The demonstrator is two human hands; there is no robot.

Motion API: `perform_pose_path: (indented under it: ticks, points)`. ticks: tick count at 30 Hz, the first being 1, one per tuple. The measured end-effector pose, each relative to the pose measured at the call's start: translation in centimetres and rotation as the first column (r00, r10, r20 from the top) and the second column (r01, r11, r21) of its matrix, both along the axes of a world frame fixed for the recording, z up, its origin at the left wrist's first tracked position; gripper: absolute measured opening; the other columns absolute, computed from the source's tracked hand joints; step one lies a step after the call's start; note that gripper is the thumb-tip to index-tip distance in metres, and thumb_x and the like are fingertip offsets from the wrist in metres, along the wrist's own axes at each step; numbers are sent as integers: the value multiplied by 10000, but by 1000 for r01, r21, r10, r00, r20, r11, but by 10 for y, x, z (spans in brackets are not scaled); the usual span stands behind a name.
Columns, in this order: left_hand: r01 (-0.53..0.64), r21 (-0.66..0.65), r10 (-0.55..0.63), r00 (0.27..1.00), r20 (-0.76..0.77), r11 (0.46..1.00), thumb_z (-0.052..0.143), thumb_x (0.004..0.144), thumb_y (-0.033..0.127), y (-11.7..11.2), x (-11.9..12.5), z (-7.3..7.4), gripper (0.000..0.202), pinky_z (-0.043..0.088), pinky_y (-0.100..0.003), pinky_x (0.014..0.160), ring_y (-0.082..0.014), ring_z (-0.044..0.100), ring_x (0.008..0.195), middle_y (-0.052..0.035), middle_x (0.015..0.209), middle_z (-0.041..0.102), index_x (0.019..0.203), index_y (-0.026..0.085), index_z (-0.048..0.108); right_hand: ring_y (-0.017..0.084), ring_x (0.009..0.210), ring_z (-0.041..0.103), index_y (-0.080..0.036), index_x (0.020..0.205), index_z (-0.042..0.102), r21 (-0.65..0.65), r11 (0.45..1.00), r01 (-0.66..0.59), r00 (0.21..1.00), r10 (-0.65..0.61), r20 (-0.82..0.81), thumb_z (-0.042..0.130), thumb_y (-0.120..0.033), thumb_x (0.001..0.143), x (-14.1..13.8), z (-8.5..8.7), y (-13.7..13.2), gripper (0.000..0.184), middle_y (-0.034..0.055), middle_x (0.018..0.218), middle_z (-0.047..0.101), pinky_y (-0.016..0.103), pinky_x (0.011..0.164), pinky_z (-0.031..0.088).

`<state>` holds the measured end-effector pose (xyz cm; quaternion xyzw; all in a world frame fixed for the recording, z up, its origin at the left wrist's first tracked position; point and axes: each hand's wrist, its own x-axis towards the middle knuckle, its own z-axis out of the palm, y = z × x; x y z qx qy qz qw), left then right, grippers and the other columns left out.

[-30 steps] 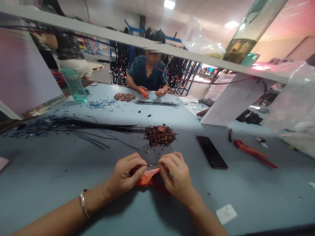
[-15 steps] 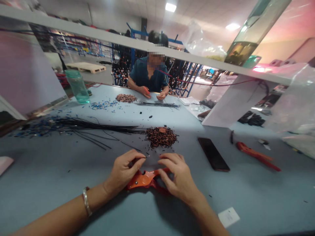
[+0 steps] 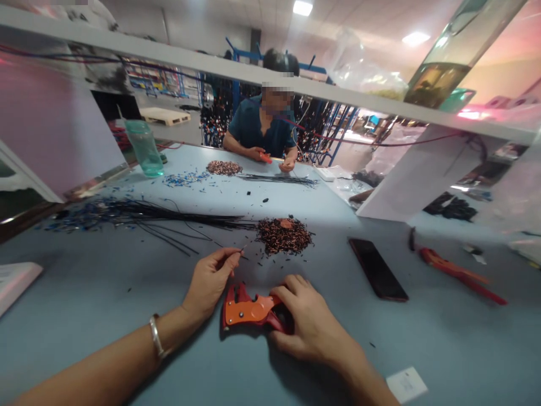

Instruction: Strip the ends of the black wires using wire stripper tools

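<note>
My left hand (image 3: 213, 276) is closed in a pinch on a thin black wire (image 3: 244, 250), whose short end pokes out past the fingertips. Most of that wire is hidden by the hand. Just below lies an orange and red wire stripper (image 3: 249, 311), its jaws facing left and parted. My right hand (image 3: 306, 316) is wrapped round the stripper's handles, with the thumb on the near side. Beyond both hands rises a heap of short black and copper-coloured offcuts (image 3: 284, 237). A bundle of long black wires (image 3: 190, 216) runs left from the heap.
At right lie a black phone (image 3: 377, 269) and another red tool (image 3: 460, 273). A white label (image 3: 407, 384) is near the front edge. Across the table a co-worker (image 3: 262, 127) holds a red tool. A green bottle (image 3: 145, 148) stands left, under an overhead shelf (image 3: 203, 65).
My right hand has closed round the stripper's handles from a looser pose above them. My left hand has lifted away from the jaws with the wire. The view has shifted slightly.
</note>
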<state>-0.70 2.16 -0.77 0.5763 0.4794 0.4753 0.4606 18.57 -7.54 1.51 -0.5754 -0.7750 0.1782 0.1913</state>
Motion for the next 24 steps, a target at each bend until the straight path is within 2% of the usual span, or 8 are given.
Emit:
perform_pose_path:
  ticks: [2,4,5,7,9,11,17,24]
  points:
    - [-4,4,4,1000,11,1000,693,770,357,1,-1,-1,226,434,-217,521,-126,530,546,16,624,643,844,154,757,252,852,529,-167,937,658,-63,996,64,982,-74,-173,698,-197,619,4,3,2,323,71,920,576,408,758,436]
    - [0,15,-1,1000,20,1000,681,777,362,1,-1,-3,231,442,-219,523,-130,540,553,6,641,657,848,153,750,237,822,547,-168,964,664,-183,980,83,881,-158,-446,689,-273,645,10,4,4,336,61,902,590,394,749,437]
    - [6,22,-6,1000,23,1000,675,778,363,1,0,-3,231,441,-218,518,-129,538,548,4,642,660,848,155,747,229,810,559,-172,989,664,-250,967,54,772,-200,-604,680,-328,667,12,3,4,358,57,894,604,386,746,444]
    - [21,40,-22,999,26,999,671,767,361,1,0,-3,221,428,-212,491,-121,517,514,14,606,642,827,160,742,216,812,592,-181,1070,650,-359,928,-98,446,-281,-850,651,-425,715,14,0,5,432,62,921,643,373,752,471]
    - [37,53,-38,999,28,998,675,749,353,0,1,-2,205,420,-208,467,-115,498,479,31,554,611,798,164,735,199,799,618,-178,1145,629,-384,880,-280,150,-355,-923,640,-464,738,11,-7,4,497,74,954,665,363,741,507]
    - [68,69,-69,997,16,995,669,747,343,-2,2,0,188,421,-208,456,-115,495,464,43,520,586,775,165,726,177,763,630,-170,1151,631,-383,839,-386,9,-411,-911,667,-428,726,7,-14,4,499,69,934,669,339,714,532]
    - [142,155,-133,989,-67,978,622,787,298,-7,1,5,159,398,-208,464,-115,489,480,37,540,589,749,169,706,187,774,644,-154,1087,652,-403,814,-419,-34,-458,-889,608,-144,583,-2,-22,5,506,65,902,689,359,745,535]
    - [167,119,-161,985,-63,979,618,805,343,-9,2,6,209,387,-204,454,-115,473,479,40,524,557,747,161,704,182,736,645,-158,1012,643,-441,810,-387,51,-458,-887,613,-172,629,-2,-15,3,385,67,914,685,355,715,529]
